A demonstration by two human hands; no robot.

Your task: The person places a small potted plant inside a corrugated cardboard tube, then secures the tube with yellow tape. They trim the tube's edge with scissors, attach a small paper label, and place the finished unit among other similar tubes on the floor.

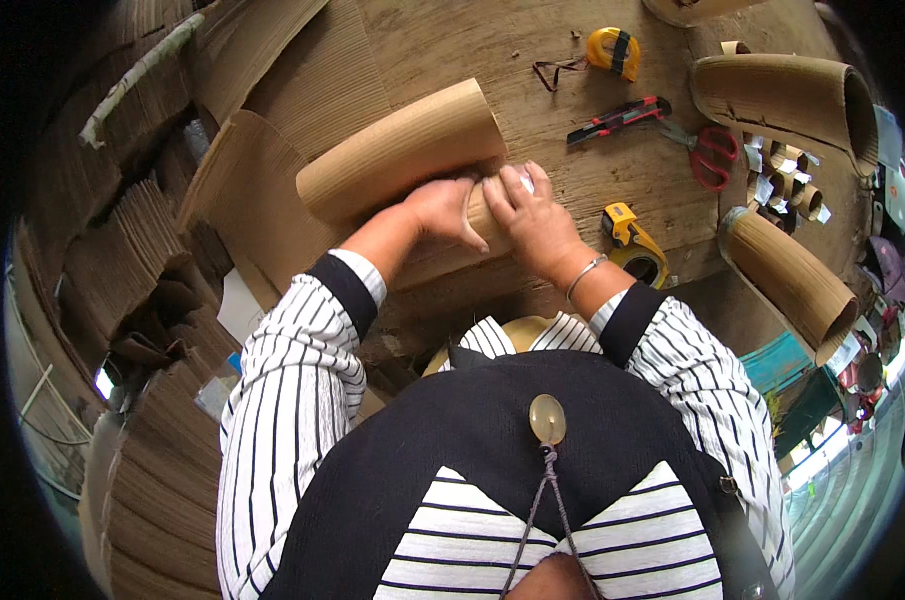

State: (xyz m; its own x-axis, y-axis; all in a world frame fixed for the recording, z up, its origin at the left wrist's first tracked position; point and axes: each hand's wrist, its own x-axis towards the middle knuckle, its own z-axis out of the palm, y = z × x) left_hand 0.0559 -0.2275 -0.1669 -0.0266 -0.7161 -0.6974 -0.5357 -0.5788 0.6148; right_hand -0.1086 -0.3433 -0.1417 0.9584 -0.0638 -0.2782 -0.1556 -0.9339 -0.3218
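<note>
Over the near part of the wooden table, my left hand point(440, 212) and my right hand point(534, 222) are closed on a small rolled piece of corrugated cardboard point(480, 212). My left thumb lies along its near side, while the right fingers wrap over its top. A small whitish bit point(526, 184) shows by the right fingertips; I cannot make out what it is. Just beyond my left hand lies a larger corrugated cardboard tube point(402, 150), tilted up to the right. Part of its near side is hidden by my hands.
Right of my hands lie a yellow tape dispenser point(634, 246), red-handled scissors point(712, 157), a red-and-black utility knife point(620, 120) and a yellow tape measure point(612, 53). More cardboard tubes point(787, 100) stand farther right. Stacked cardboard sheets point(132, 270) fill the left side.
</note>
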